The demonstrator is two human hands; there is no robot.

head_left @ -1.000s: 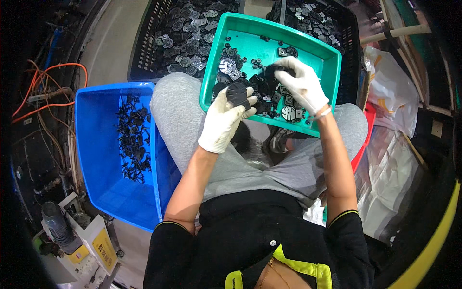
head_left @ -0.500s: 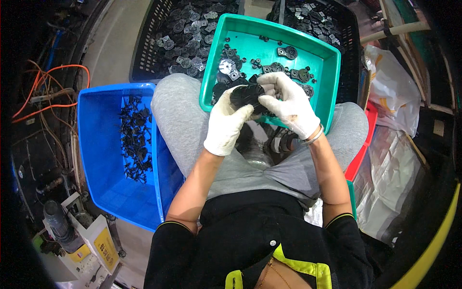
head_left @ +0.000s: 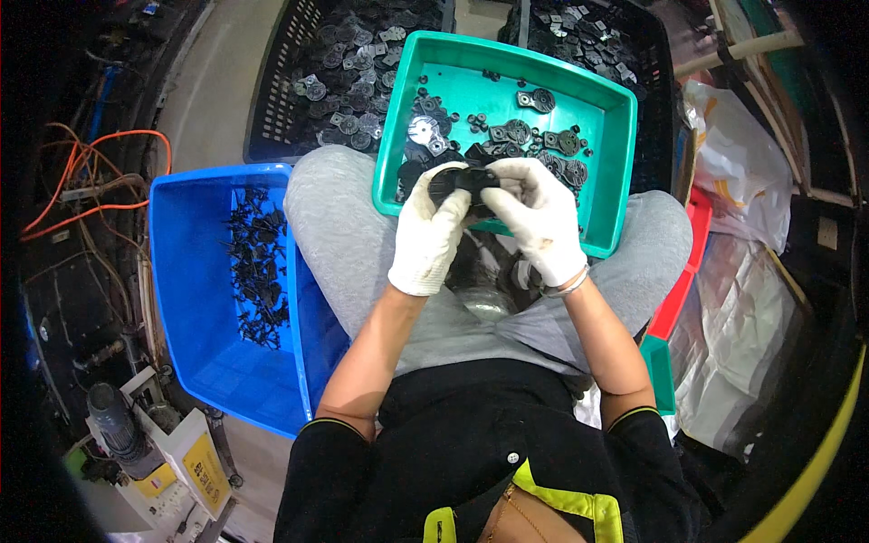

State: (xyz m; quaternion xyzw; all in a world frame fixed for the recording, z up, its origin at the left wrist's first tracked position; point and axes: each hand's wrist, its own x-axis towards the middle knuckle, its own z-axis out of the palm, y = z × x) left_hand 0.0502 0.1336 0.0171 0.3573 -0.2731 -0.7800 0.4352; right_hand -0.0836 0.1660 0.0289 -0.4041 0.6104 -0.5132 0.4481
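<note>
Both of my hands wear white gloves and are raised over the near edge of a green tub (head_left: 618, 195). Between them is a black plastic part (head_left: 453, 184), rounded with a narrower end toward the right; its exact kind cannot be made out. My left hand (head_left: 424, 237) is closed around the rounded side, thumb on top. The fingers and thumb of my right hand (head_left: 543, 217) pinch the narrower end. Inside the tub lie several similar flat black parts (head_left: 563, 142), a shiny silver-faced part (head_left: 424, 132) and small black round pieces (head_left: 478, 119).
To my left stands a blue bin (head_left: 195, 271) with thin black pieces (head_left: 258, 262) in it. Two black crates (head_left: 264, 113) of flat parts stand beyond the tub. A red bin (head_left: 681, 281) and clear plastic sheeting (head_left: 733, 317) are at right; orange cable (head_left: 136, 134) loops at far left.
My right hand has come slightly down and left, its grip shifting on the black part. The part has turned, so its narrower end now shows between my hands.
</note>
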